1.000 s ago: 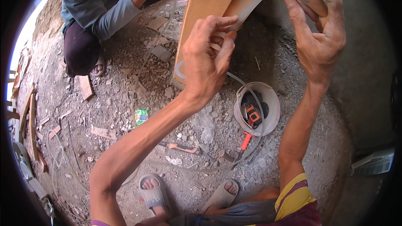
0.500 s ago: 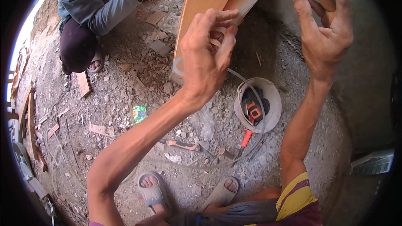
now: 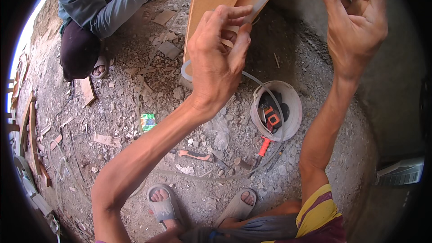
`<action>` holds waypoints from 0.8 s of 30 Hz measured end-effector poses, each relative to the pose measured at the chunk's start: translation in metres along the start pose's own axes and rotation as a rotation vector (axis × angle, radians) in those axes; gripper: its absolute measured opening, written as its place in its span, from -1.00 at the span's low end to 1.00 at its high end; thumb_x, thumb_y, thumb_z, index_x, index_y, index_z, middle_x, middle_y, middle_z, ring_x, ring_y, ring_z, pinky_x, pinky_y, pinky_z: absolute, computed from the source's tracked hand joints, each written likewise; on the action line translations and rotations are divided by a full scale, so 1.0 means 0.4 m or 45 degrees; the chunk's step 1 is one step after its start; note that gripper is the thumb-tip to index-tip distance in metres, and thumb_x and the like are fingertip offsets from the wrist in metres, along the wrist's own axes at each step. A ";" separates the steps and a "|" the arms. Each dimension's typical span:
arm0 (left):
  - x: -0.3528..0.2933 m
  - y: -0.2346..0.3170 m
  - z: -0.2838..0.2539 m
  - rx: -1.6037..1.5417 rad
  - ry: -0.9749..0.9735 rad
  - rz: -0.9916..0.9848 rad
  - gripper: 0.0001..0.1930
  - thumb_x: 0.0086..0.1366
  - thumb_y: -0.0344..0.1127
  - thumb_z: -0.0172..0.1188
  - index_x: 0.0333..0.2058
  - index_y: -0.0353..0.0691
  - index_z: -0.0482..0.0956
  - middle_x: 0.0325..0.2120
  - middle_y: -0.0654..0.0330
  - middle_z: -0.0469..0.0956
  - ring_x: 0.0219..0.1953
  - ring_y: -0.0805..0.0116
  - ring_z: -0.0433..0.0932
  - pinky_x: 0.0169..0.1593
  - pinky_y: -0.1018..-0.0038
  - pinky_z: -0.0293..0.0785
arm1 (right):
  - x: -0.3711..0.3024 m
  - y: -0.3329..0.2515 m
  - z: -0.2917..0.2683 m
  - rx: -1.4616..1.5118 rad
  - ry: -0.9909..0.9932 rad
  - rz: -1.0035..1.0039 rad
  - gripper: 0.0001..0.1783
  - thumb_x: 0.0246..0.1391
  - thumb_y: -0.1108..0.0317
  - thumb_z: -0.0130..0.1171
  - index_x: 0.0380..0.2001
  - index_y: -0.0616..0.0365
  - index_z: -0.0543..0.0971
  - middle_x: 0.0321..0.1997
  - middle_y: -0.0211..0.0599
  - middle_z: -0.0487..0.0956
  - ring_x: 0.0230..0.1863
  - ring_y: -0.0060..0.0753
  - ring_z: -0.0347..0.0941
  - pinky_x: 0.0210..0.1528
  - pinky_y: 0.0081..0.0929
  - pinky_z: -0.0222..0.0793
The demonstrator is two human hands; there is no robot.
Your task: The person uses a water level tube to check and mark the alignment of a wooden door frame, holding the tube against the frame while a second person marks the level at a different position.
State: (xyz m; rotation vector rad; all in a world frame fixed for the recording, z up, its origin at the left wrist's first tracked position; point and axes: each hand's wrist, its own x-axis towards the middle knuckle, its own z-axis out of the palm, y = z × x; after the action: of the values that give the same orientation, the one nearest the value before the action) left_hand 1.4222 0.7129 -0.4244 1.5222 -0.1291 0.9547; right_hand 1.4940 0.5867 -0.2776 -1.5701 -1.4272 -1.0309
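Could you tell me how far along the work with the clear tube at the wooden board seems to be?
Done: the clear tube already loops from the rubble floor up to the wooden board. In hand: the left hand pinches the tube's upper end against the board; the right hand hovers open beside it. Left: nothing visibly fastens the tube, and the tools stay in the white bucket.

The supporting surface is bare ground [image 3: 135, 103] covered in gravel, stone chips and dust. A white bucket [image 3: 292, 108] stands on it at right, holding dark and orange tools. Just beside the bucket lie an orange-handled tool [image 3: 263, 146] and a second orange-handled tool [image 3: 193, 155]. A clear hose [image 3: 216, 175] curves across the rubble. A small green packet [image 3: 147, 121] lies mid-left. Wood offcuts [image 3: 87, 90] are scattered at left. A wooden board [image 3: 211, 0] stands on end at top.
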 end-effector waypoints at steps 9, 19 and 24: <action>-0.003 0.001 -0.001 0.009 0.023 0.018 -0.73 0.30 -0.59 0.25 -0.03 -0.28 0.64 -0.28 0.15 0.60 -0.41 0.48 0.55 -0.32 0.53 0.51 | 0.006 -0.039 0.014 -0.040 0.031 0.124 -0.34 0.08 0.70 0.29 0.28 0.29 0.39 0.27 -0.09 0.52 0.01 -0.38 0.64 0.06 -0.45 0.71; -0.009 -0.009 -0.003 0.013 0.032 0.019 -0.73 0.30 -0.59 0.25 -0.04 -0.28 0.65 -0.27 0.17 0.59 -0.40 0.50 0.55 -0.36 0.54 0.50 | -0.013 0.007 -0.006 -0.121 -0.044 -0.062 -0.48 0.11 0.67 0.24 0.18 0.22 0.53 0.08 -0.18 0.61 0.00 -0.38 0.64 0.05 -0.49 0.70; -0.009 -0.005 -0.011 0.093 -0.043 -0.034 -0.66 0.35 -0.51 0.25 0.09 -0.17 0.62 -0.12 0.15 0.66 -0.26 0.51 0.66 -0.22 0.54 0.68 | -0.013 -0.005 -0.025 -0.380 -0.172 -0.183 -0.64 0.12 0.65 0.24 0.00 0.19 0.67 -0.04 -0.23 0.62 -0.02 -0.37 0.61 0.04 -0.51 0.62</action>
State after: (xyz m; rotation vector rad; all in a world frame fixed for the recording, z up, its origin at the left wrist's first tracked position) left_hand 1.4188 0.7155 -0.4287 1.6042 -0.0987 0.9213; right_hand 1.4910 0.5756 -0.2784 -1.7974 -1.5510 -1.2920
